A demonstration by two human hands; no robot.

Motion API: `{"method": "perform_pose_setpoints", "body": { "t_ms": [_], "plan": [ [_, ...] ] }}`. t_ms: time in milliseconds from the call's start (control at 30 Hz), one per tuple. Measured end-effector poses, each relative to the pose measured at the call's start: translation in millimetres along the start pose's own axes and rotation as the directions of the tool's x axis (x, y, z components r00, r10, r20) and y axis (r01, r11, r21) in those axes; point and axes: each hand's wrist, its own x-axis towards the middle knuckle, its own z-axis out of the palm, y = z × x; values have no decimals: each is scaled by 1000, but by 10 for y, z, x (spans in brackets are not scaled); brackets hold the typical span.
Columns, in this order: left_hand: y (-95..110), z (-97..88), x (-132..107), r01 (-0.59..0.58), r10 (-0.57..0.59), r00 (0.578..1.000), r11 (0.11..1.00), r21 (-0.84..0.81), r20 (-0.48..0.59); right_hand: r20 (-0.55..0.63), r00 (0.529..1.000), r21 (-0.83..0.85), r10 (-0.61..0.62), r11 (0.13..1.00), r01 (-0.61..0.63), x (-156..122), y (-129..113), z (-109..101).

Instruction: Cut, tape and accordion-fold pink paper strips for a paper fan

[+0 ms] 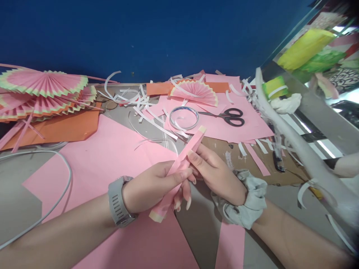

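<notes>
A narrow pink folded paper strip (179, 158) with pale yellow-green ends slants up to the right between my hands. My left hand (159, 183) is closed around its lower half, thumb lying along the top. Near its upper part, my right hand (214, 170) pinches the strip between thumb and fingers. Some fingertips of both hands are tucked beneath the paper. Below them lies a large pink paper sheet (117, 157). Just beyond the strip's upper end are a roll of tape (171, 118) and black-handled scissors (230, 116).
Pleated pink paper fans (46, 84) are stacked at left on orange paper (64, 129). Another fan (193, 93) lies among white paper strips (143, 104). A cutter knife (278, 160) rests at right on cardboard. A grey cable (68, 175) loops at left. A blue wall (168, 41) rises behind.
</notes>
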Motion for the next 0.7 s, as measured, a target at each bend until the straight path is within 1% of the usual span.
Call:
{"method": "perform_pose_setpoints", "body": {
  "t_ms": [133, 233, 400, 500, 700],
  "plan": [
    [-10, -11, 4, -16, 16, 1000, 999, 46, 6, -1, 999, -1, 35, 999, -35, -11, -13, -1],
    [-7, -3, -2, -45, 47, 999, 991, 123, -6, 3, 999, -12, 40, 999, -40, -14, -29, -2],
    [0, 23, -10, -67, 86, 994, 964, 259, -64, -20, 999, -43, 30, 999, -30, -4, -25, 17],
    [-2, 21, -5, -73, 92, 994, 959, 273, -58, -20, 999, -31, 39, 999, -40, 8, -16, 24],
    [-31, -13, 19, -89, 97, 995, 964, 250, -22, 30, 999, -84, -17, 996, 19, 38, -11, -2]
  ]
}}
